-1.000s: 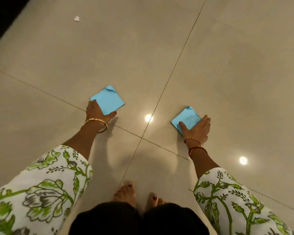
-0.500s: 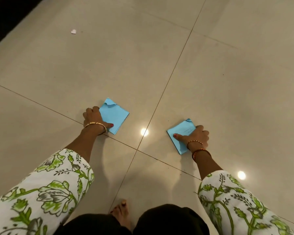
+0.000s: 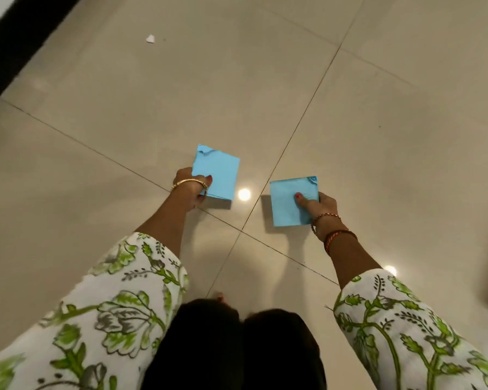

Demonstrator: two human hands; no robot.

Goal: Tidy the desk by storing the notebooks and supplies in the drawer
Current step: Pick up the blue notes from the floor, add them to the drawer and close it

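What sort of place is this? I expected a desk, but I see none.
Likely an indoor room, seen at floor level: glossy beige floor tiles mirror ceiling lights. Each hand, left and right, holds a blue notepad.

The left hand [image 3: 190, 183] pinches the near left edge of one blue sticky-note pad [image 3: 217, 171], thumb on top, and the right hand [image 3: 320, 205] grips a second blue sticky-note pad [image 3: 290, 201] the same way, thumb pressed onto its face. Both pads have a curled top corner and cast shadows on the glossy beige floor tiles [image 3: 124, 108], apart from each other on either side of a grout line. A small white paper scrap [image 3: 150, 38] lies farther off near the dark skirting [image 3: 20, 40].
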